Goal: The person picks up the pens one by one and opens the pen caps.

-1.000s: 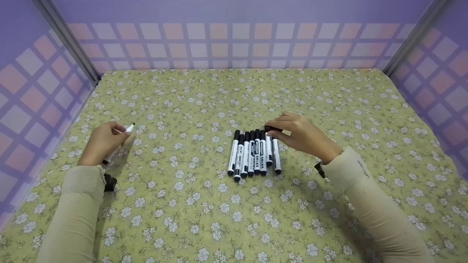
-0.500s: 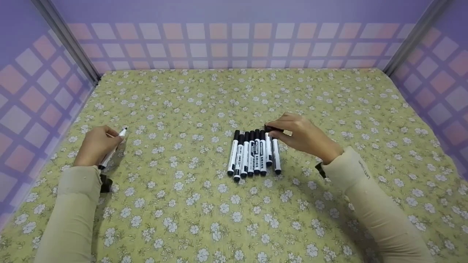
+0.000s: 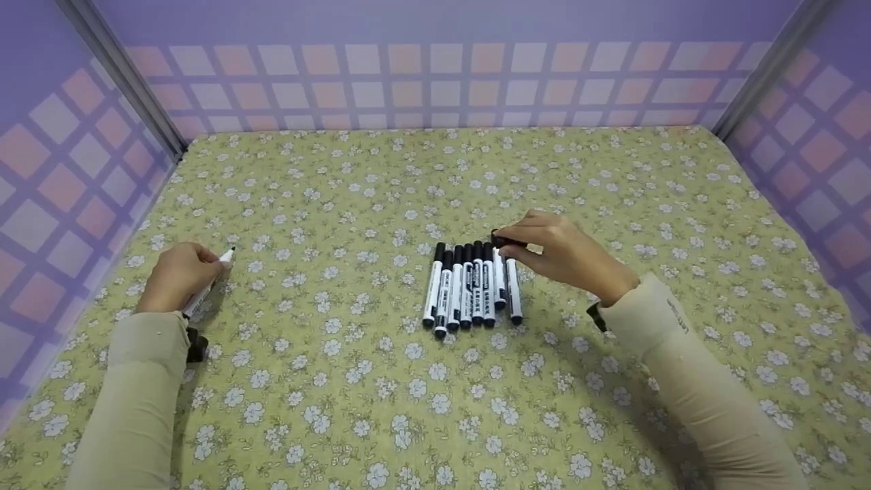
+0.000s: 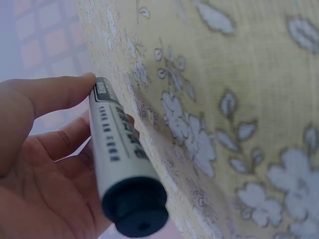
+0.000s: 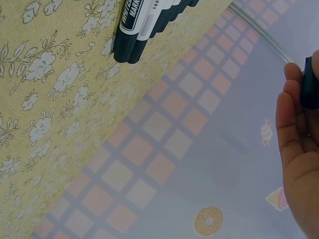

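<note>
My left hand [image 3: 178,273] pinches uncapped marker [image 4: 119,147]; right hand [image 3: 558,248] pinches black cap [image 5: 310,87]. Marker looks light, stiff, smooth; I'd grip mid-length, clear of tip [image 3: 233,249].

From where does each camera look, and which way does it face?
Head: on the head, facing forward and down at the marker row; left grip, right grip, sleeves show.
Left wrist: on that wrist, facing a held marker and cloth; left grip shows.
Right wrist: on that wrist, facing cloth and wall; right grip, holding a cap, shows.
Head and left wrist share the held marker.
</note>
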`<act>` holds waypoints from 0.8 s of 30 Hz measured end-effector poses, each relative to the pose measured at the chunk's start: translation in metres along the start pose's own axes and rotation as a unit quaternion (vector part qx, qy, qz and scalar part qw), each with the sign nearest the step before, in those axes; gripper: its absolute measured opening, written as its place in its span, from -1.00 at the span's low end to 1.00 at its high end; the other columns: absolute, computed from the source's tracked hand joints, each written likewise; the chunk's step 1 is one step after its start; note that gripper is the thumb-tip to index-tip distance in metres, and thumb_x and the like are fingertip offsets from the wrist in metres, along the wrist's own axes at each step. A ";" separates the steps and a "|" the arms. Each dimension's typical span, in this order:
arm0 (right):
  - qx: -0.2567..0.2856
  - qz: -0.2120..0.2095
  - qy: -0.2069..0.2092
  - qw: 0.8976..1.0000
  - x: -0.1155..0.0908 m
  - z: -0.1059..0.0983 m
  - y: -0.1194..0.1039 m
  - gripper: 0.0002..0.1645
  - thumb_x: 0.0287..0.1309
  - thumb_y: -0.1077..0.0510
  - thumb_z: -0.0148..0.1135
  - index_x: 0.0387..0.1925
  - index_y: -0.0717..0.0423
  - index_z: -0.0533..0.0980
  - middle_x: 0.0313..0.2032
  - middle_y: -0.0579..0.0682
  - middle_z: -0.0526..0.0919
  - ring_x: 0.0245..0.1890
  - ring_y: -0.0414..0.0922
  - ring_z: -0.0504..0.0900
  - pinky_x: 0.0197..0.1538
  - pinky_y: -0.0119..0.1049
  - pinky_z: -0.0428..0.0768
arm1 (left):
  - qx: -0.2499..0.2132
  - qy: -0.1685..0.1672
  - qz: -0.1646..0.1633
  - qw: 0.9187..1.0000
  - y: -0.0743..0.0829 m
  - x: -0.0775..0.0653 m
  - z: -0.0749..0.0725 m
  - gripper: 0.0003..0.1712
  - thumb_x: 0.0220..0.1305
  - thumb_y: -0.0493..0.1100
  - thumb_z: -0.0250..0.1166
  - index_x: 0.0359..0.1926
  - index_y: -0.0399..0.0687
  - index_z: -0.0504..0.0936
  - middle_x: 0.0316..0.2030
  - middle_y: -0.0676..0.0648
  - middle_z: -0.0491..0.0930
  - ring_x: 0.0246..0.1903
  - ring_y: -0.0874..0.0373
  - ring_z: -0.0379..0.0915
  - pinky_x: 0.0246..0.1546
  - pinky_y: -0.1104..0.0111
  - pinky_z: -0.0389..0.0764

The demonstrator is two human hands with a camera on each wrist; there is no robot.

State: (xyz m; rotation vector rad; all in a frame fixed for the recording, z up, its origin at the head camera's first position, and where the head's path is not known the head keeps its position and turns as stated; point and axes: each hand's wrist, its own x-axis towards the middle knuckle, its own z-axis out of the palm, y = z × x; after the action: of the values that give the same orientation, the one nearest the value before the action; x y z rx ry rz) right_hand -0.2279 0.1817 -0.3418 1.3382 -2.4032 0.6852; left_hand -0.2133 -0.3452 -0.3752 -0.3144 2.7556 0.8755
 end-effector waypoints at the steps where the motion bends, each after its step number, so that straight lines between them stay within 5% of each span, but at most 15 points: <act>1: -0.002 -0.001 0.000 1.000 0.000 0.000 0.000 -0.69 0.21 0.19 0.26 -0.05 0.27 0.63 -0.22 0.13 0.73 -0.29 -0.06 0.67 -0.22 -0.30 0.66 | 0.006 0.001 0.001 1.000 0.000 0.000 0.000 -0.50 0.37 -0.03 0.10 0.07 -0.42 0.45 0.06 -0.45 0.40 -0.47 0.03 0.36 -0.48 0.22 0.42; 6: -0.008 0.002 -0.008 1.000 0.000 0.000 -0.001 -0.69 0.23 0.17 0.25 -0.04 0.25 0.63 -0.22 0.11 0.73 -0.30 -0.09 0.67 -0.21 -0.29 0.66 | 0.025 0.002 0.003 1.000 -0.001 0.000 0.001 -0.46 0.36 0.00 0.12 0.06 -0.44 0.43 0.00 -0.43 0.43 -0.22 -0.12 0.40 -0.34 0.19 0.46; 11: -0.004 0.000 -0.012 1.000 0.000 -0.001 -0.002 -0.70 0.24 0.18 0.24 -0.03 0.23 0.63 -0.24 0.09 0.73 -0.32 -0.11 0.66 -0.23 -0.31 0.65 | 0.026 -0.007 0.005 1.000 -0.004 0.001 0.002 -0.47 0.36 -0.01 0.12 0.05 -0.45 0.42 -0.10 -0.38 0.44 -0.38 0.00 0.36 -0.43 0.25 0.43; 19: -0.002 0.002 -0.019 1.000 0.000 -0.001 -0.002 -0.69 0.25 0.19 0.23 -0.02 0.22 0.62 -0.25 0.09 0.73 -0.32 -0.12 0.65 -0.22 -0.30 0.65 | 0.029 -0.010 0.018 0.999 -0.007 0.001 0.002 -0.45 0.33 -0.02 0.14 0.05 -0.48 0.40 -0.09 -0.39 0.43 -0.32 -0.05 0.36 -0.35 0.20 0.43; 24: -0.004 0.002 -0.022 1.000 0.000 0.000 -0.002 -0.69 0.23 0.18 0.24 -0.02 0.22 0.62 -0.26 0.10 0.72 -0.34 -0.11 0.65 -0.24 -0.29 0.65 | 0.017 -0.016 0.014 1.000 -0.006 0.001 0.002 -0.47 0.33 -0.03 0.14 0.05 -0.46 0.40 -0.26 -0.26 0.43 -0.42 0.03 0.33 -0.42 0.25 0.41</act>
State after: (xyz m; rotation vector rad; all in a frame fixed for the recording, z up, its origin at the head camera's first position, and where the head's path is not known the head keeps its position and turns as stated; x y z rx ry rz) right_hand -0.2259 0.1807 -0.3412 1.3603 -2.4414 0.6522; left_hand -0.2120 -0.3485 -0.3799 -0.2529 2.7481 0.8317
